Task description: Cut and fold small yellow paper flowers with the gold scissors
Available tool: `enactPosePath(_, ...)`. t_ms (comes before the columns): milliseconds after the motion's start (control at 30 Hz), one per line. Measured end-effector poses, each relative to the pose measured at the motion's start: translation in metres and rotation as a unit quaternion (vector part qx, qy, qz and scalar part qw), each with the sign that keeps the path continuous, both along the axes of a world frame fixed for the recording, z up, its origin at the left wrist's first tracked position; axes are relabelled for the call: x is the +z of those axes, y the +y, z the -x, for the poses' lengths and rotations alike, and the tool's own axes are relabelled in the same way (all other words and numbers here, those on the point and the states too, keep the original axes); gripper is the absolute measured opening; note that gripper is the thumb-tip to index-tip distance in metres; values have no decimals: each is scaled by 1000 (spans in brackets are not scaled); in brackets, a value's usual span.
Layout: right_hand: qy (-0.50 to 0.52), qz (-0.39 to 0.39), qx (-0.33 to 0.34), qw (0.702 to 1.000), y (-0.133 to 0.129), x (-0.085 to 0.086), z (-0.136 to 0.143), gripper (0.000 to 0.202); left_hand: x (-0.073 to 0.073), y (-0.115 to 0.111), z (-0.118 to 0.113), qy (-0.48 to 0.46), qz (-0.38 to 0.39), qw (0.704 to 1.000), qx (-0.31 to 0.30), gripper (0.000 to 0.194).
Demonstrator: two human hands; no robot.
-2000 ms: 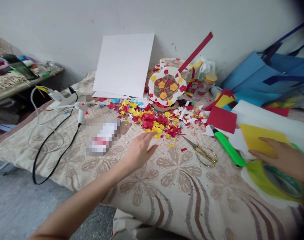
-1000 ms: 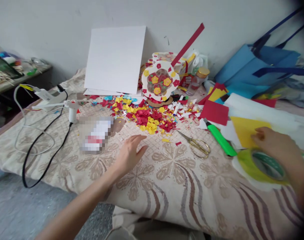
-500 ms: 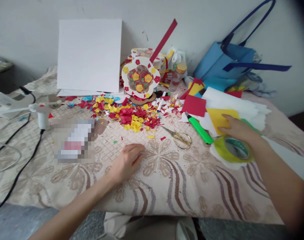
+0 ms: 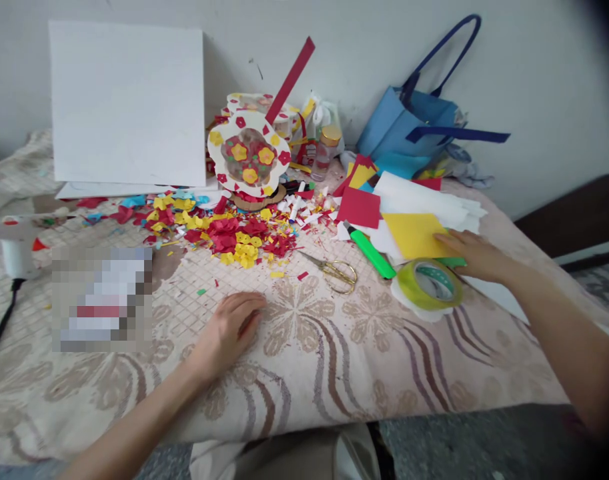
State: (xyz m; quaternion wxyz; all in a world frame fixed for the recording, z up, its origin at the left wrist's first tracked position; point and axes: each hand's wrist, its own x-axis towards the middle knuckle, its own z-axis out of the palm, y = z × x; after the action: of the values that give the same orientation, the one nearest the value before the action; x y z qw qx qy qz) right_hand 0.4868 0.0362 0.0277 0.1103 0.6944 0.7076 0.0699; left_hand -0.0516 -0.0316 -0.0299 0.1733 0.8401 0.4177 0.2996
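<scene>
My left hand (image 4: 230,330) rests on the patterned tablecloth with its fingers curled together, and nothing shows in it. My right hand (image 4: 477,257) lies with fingers spread at the right edge of a yellow paper sheet (image 4: 417,233), over a strip of green paper (image 4: 451,262). Just in front of that sheet lies a roll of yellow-green tape (image 4: 413,285). Left of the tape are a green cutter knife (image 4: 370,250) and gold-handled scissors (image 4: 340,275). A red paper square (image 4: 360,207) sits beyond the cutter.
Paper flowers (image 4: 234,237) and scraps cover the middle, before a flower-shaped lantern (image 4: 214,157). A white board (image 4: 129,103) leans on the wall. A glue gun (image 4: 19,250) and blurred-out object (image 4: 107,300) lie left; a blue bag (image 4: 394,123) stands behind.
The view has turned right, so things appear further left. My right hand has slid from the top of the yellow paper to its right edge. My left hand keeps its place on the cloth.
</scene>
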Motion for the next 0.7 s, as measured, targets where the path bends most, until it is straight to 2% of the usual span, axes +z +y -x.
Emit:
enactPosePath(100,7,-36,5,999,-8,-4,2,38,1,0,-1,2,-5,1000,1,19)
enactPosePath(200,2,-124,-30,992,-15,4,17,43,3,0,-2,10,-2,1000,-3,19)
enactPosePath(267,19,-220,-34,975,-24,13,41,40,4,-1,-2,14,5,1000,0,20)
enactPosePath(333,72,-288,36,954,-41,20,78,30,5,-2,-3,15,17,1000,12,22)
enactPosePath(400,123,-274,167,939,-65,19,123,19,7,-5,-6,-1,28,999,27,34)
enactPosePath(467,161,-203,308,915,-91,11,170,17,10,-9,-10,-34,25,998,38,58)
enactPosePath(500,184,-177,351,901,-103,4,191,20,12,-12,-12,-50,14,998,39,70)
enactPosePath(533,200,-133,382,892,-113,-3,209,22,14,-14,-14,-53,5,998,37,80)
enactPosePath(600,218,-54,413,882,-128,-19,236,26,16,-19,-15,-34,-14,999,15,87)
enactPosePath(700,250,2,412,876,-138,-38,249,27,14,-24,-11,22,-30,999,-35,75)
